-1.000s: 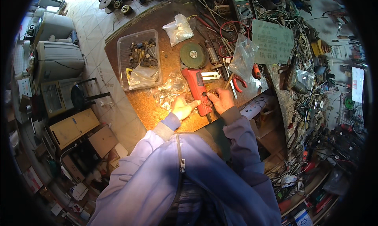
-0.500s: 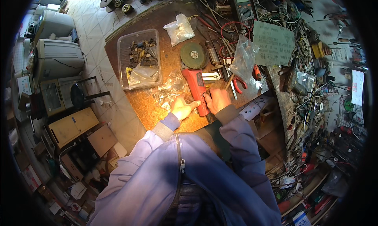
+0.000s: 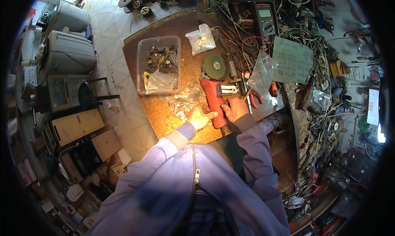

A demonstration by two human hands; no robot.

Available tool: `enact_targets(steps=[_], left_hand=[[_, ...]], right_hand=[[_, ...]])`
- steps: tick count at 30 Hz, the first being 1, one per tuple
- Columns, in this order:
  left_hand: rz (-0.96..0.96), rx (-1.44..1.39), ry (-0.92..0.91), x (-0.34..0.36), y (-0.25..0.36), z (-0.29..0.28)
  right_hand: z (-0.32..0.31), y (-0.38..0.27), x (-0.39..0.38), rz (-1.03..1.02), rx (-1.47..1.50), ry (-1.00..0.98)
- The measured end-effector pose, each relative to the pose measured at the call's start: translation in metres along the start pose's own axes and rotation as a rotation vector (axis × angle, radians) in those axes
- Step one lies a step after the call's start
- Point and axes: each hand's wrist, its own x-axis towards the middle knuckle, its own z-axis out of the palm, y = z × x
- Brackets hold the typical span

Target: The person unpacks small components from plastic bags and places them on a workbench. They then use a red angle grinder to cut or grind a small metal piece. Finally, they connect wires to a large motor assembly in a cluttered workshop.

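Observation:
A red angle grinder (image 3: 213, 97) lies on the brown workbench, its round green disc (image 3: 214, 65) at the far end facing up. My left hand (image 3: 200, 116) rests on the left side of the grinder's rear body, with the thumb laid across it and the fingers curled. From the other side my right hand (image 3: 236, 109) grips the same part, its fingers bent against the red casing. Crumpled clear plastic wrapping (image 3: 184, 103) lies beside my left hand. Just beyond my right hand is a pair of red-handled pliers (image 3: 256, 100).
A clear plastic box (image 3: 179, 71) of small dark parts stands left of the grinder. Behind it lies a white plastic bag (image 3: 201, 39). Tools, a clear bag (image 3: 261, 73), a green printed sheet (image 3: 291, 61), a multimeter (image 3: 265, 18) and tangled wires crowd the right side.
The whole view has shifted, so the bench appears farther right and lower. Both hands stay on the grinder; the disc's centre shows a little differently.

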Motion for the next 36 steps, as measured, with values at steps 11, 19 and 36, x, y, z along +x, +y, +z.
enact_targets(steps=[11,19,36], left_hand=[[-0.083,0.051,-0.013,-0.005,-0.012,0.0],[0.065,-0.524,-0.271,-0.058,0.011,-0.049],[0.396,-0.345,-0.145,-0.128,-0.113,-0.201]], right_hand=[[-0.022,-0.016,-0.026,-0.04,0.26,0.264],[0.012,-0.07,-0.049,0.176,1.085,0.118],[0.158,-0.205,-0.092,-0.002,1.156,-0.089]])
